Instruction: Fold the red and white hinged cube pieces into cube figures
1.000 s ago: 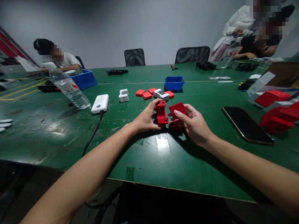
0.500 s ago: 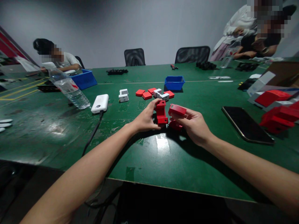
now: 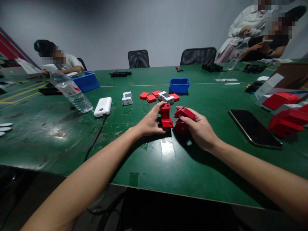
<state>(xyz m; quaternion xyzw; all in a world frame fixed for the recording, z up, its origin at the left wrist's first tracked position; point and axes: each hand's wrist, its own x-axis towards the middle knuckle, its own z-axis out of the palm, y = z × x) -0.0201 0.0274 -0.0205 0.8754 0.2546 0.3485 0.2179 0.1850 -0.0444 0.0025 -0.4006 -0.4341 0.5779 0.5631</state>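
Note:
My left hand [image 3: 151, 120] grips a red U-shaped plastic bracket [image 3: 166, 116] between thumb and fingers, just above the green table. Close by on the right, my right hand [image 3: 198, 128] is closed on a red plastic block [image 3: 186, 112] that is tilted, with a slot showing in its top. Another red part [image 3: 180, 127] shows beneath that block; whether it is joined to it I cannot tell. The bracket and the block are apart. Beyond my hands lie several flat red blocks [image 3: 151, 98] and a white bracket [image 3: 169, 99]. A second white bracket [image 3: 127, 98] stands farther left.
A blue bin [image 3: 179, 85] sits behind the parts. To the left are a white power bank [image 3: 103, 106] with a black cable and a tilted water bottle [image 3: 71, 91]. A phone [image 3: 255, 129] and more red parts [image 3: 287, 120] lie right. Other people are around the table.
My right hand has turned the red block, so its slotted end now faces up more and sits slightly right. My left hand and its bracket have stayed in place.

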